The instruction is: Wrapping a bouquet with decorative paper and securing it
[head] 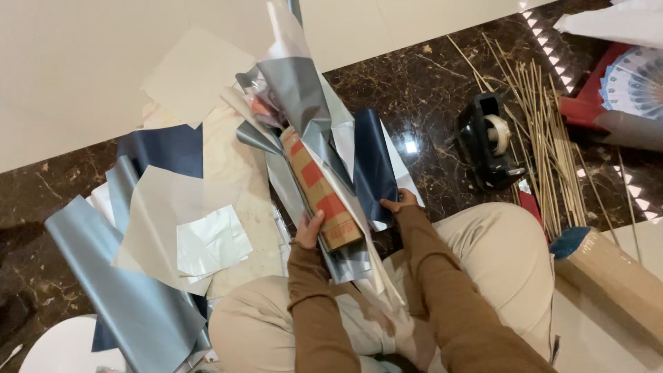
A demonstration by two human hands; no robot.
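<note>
Near: the person's lap, cream trousers, brown sleeves.

Left hand (309,231): closed around the near end of one cardboard tube with orange-red rectangles (320,190), which rises tilted from the lap towards the far side.

Right hand (399,202): pinching the near edge of one dark navy wrapping sheet (373,162), just right of the tube and touching it.

Silver-grey glossy wrapping sheets (293,86): bunched around the tube's far end; exact count unclear.

Handling note, as a judgement: the tube looks best kept firmly gripped at its base while the navy sheet is drawn snug and flat against it, so that the paper does not crease.

Left, on the dark marble floor (428,103): loose sheets in silver, navy and cream (166,214), overlapping, at least six.

Right, near: one brown cardboard roll (611,273).

Right, farther: one black tape dispenser (489,141); beside it, a spread of thin bamboo sticks (542,131), too many to count.

Far right: one red tray with fanned printed papers (632,83).
</note>
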